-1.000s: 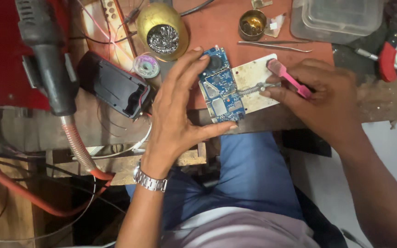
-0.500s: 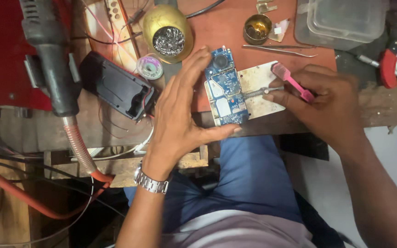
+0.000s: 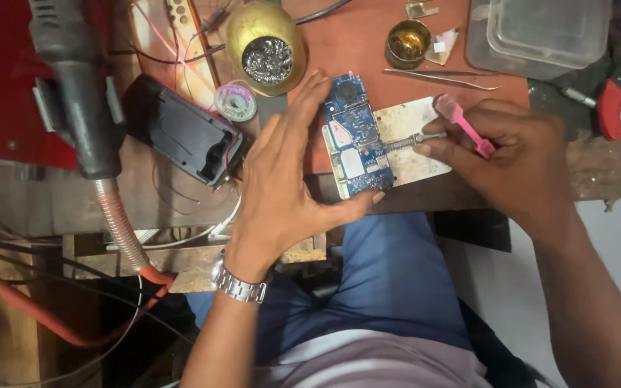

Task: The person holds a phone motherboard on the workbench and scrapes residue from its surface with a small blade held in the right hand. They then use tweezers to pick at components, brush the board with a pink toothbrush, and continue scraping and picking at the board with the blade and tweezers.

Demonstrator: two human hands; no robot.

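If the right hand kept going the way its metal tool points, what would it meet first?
Probably the blue circuit board. The right hand aims the metal tool leftward across the pale plate, its tip at or near the board's right edge. Contact can't be judged from this view.

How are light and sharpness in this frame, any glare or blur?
Head view: even, soft light; circuit board and both hands sharp, left hand, right hand; mild shine on the gold dome; dark lower-left corner; slight wide-angle bending at edges.
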